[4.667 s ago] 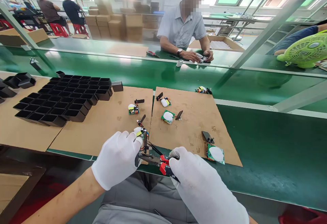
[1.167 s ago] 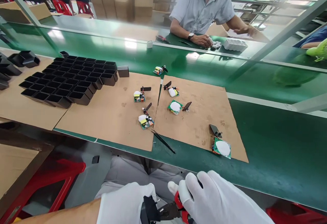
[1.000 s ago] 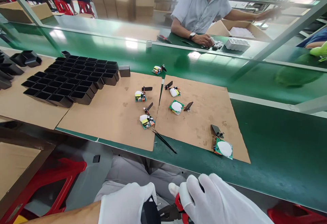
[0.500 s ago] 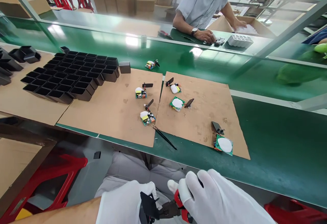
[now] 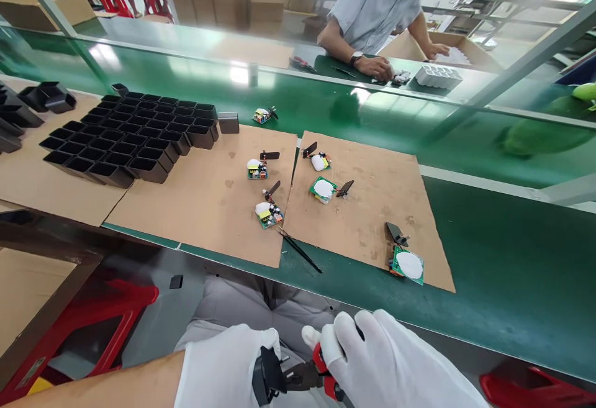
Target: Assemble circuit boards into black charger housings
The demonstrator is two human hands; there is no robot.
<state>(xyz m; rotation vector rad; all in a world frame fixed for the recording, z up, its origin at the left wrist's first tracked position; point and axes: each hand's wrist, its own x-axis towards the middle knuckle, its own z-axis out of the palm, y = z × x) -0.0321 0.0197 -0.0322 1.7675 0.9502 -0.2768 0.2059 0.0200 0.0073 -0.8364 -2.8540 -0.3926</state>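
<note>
Low in the head view, my left hand [image 5: 228,364], in a white glove, closes around a black plastic piece [image 5: 266,376] with small prongs. My right hand [image 5: 372,358], gloved too, grips a pair of red-handled pliers [image 5: 302,377]. The dark jaws meet the prong side of the black piece; whether they clamp it I cannot tell. Both hands are over my lap, in front of the bench edge. Nearest to the right hand on the bench lies a green circuit board [image 5: 410,264] with a white patch, wired to a black plate [image 5: 395,234].
Several more circuit boards [image 5: 269,214] lie on the cardboard sheets [image 5: 209,209], with tweezers [image 5: 300,251] at the front edge. Black square cups [image 5: 153,166] stand grouped at left. One board [image 5: 264,115] is on the green belt [image 5: 298,107]. A co-worker [image 5: 367,23] sits across.
The board on the green belt has moved left. My hands have shifted slightly left, and the black piece has turned a little at the plier jaws.
</note>
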